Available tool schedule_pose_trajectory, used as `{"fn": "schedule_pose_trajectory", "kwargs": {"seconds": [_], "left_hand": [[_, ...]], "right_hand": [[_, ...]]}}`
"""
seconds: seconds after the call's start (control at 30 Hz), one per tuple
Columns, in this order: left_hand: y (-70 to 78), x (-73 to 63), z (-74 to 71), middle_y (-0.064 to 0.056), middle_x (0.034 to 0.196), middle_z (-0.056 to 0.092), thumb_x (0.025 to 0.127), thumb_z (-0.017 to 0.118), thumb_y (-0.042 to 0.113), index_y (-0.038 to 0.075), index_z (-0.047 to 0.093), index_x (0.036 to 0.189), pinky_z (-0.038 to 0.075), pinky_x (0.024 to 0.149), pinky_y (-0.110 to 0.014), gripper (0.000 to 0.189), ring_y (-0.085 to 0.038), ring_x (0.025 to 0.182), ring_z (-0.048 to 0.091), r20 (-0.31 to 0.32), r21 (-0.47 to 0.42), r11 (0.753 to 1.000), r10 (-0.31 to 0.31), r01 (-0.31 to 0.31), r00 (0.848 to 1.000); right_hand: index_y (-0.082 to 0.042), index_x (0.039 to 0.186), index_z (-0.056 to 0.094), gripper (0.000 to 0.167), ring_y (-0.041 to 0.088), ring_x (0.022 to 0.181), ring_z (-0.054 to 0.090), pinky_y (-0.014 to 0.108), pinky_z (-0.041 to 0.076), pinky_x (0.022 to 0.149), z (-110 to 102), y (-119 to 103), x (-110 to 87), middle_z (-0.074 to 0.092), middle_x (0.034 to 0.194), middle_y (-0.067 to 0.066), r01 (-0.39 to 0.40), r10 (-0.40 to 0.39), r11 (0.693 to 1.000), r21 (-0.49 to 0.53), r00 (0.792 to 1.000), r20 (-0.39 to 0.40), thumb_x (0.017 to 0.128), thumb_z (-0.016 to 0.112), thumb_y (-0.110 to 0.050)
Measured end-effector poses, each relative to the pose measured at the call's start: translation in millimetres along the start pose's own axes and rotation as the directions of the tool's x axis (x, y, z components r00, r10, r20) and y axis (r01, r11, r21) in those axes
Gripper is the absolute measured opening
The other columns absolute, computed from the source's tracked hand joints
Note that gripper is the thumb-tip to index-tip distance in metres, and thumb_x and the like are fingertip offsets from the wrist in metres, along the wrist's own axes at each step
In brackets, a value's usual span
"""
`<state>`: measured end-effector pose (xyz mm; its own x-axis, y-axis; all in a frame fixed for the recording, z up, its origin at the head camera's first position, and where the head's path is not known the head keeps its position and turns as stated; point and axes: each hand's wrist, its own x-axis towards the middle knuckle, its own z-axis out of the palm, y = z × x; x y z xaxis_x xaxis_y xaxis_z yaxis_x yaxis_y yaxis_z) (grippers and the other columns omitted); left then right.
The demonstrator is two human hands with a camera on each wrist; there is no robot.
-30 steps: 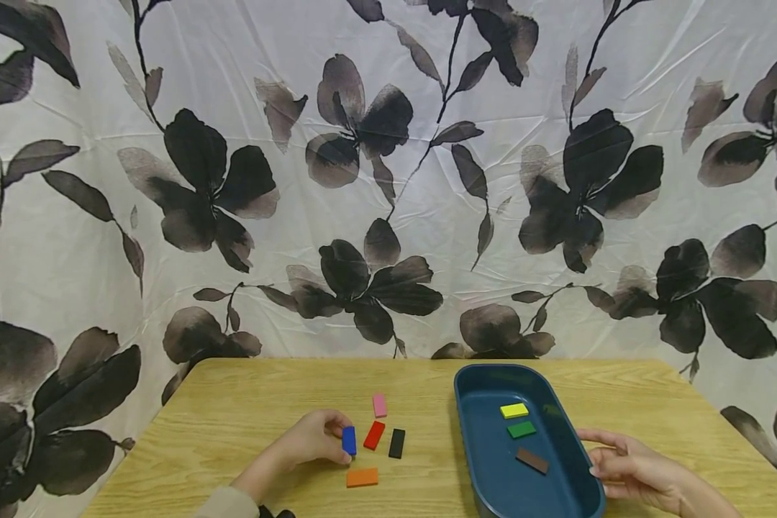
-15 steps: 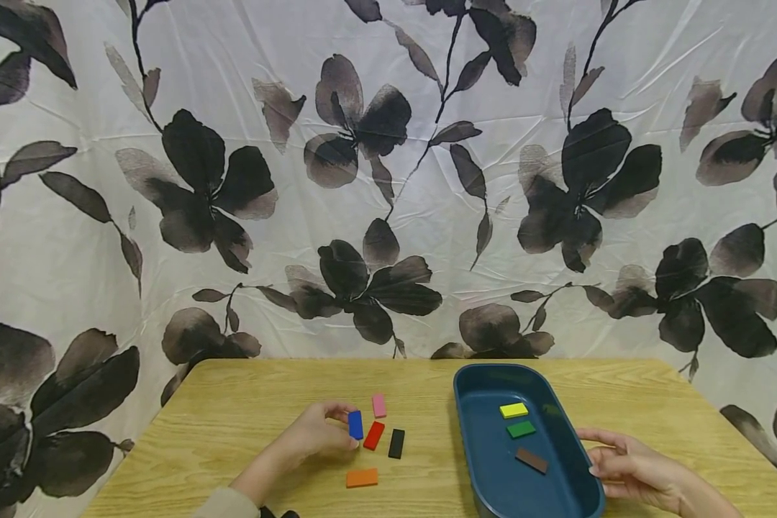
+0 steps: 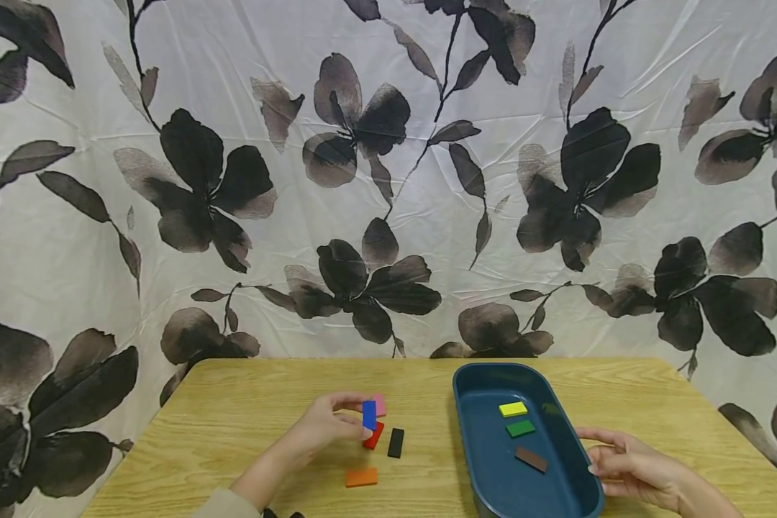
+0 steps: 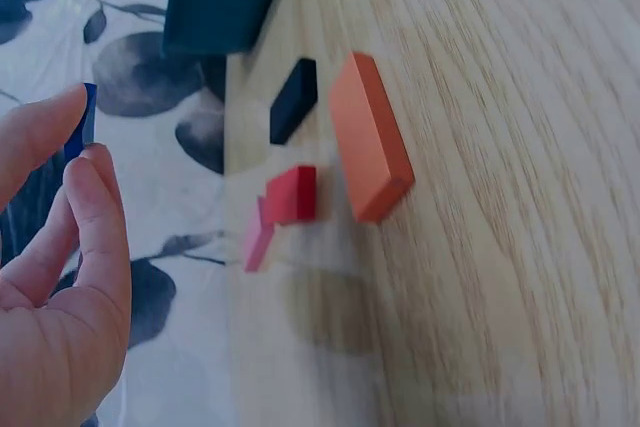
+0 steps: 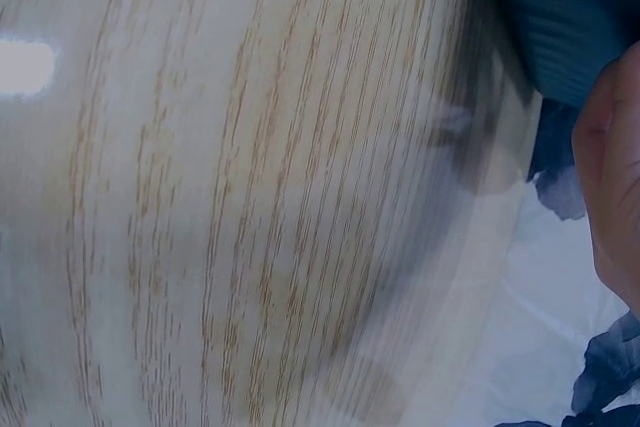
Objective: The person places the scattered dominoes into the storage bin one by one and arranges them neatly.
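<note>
My left hand pinches a blue rectangular block between thumb and fingertips, and the left wrist view has the blue block held up off the wood. Beneath it in the head view lie a red block and a pink block, both partly covered. A black block lies just right of these, and an orange block nearer the front. My right hand rests against the right outer side of a dark blue tray, fingers loosely bent; its fingertips are hidden in the right wrist view.
Inside the tray lie a yellow block, a green block and a brown block. All stands on a light wooden table. A white floral cloth hangs behind the table's far edge.
My left hand has raised the blue block and carried it right and away from me, so that it now overlaps the red and pink blocks. My right hand and the tray stay put.
</note>
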<state>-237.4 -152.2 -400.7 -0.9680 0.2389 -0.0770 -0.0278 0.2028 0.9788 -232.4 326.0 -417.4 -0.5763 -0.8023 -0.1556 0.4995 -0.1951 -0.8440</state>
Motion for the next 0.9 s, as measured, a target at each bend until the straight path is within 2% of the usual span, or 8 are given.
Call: {"fn": "schedule_pose_trajectory", "kwargs": {"seconds": [0.5,0.67,0.9], "left_hand": [[12.1,-1.7,13.9,-0.011,0.103,0.057,0.071,0.079,0.003,-0.006,0.054,0.124,0.053,0.076,-0.032,0.059,-0.02,0.086,0.062,0.047,-0.056,0.997,0.056,-0.053,0.997],[12.0,-0.4,18.2,-0.009,0.1,0.059,0.071,0.079,0.003,-0.009,0.053,0.123,0.052,0.074,-0.029,0.059,-0.018,0.086,0.061,0.034,-0.065,0.996,0.068,-0.066,0.997],[16.1,2.1,23.5,-0.008,0.099,0.06,0.071,0.079,0.004,-0.007,0.056,0.122,0.051,0.076,-0.028,0.057,-0.016,0.086,0.06,0.007,-0.046,0.997,0.064,-0.063,0.998]], "right_hand": [[-0.017,0.124,0.05,0.04,0.02,0.105,0.058,0.037,0.045,0.092,0,1,-0.2,0.06,0.11,0.007,0.011,-0.011,1.0,0.005,1.0,0.019,0.095,0.034,0.006],[-0.014,0.127,0.048,0.04,0.02,0.104,0.058,0.037,0.045,0.092,0,1,-0.1,0.06,0.109,0.007,0.011,-0.011,1.0,-0.001,1.0,0.007,0.095,0.035,0.006],[-0.015,0.126,0.049,0.041,0.019,0.103,0.059,0.037,0.046,0.091,0,1,0.2,0.061,0.108,0.007,0.015,-0.015,1.0,0.003,1.0,0.007,0.094,0.035,0.007]]}}
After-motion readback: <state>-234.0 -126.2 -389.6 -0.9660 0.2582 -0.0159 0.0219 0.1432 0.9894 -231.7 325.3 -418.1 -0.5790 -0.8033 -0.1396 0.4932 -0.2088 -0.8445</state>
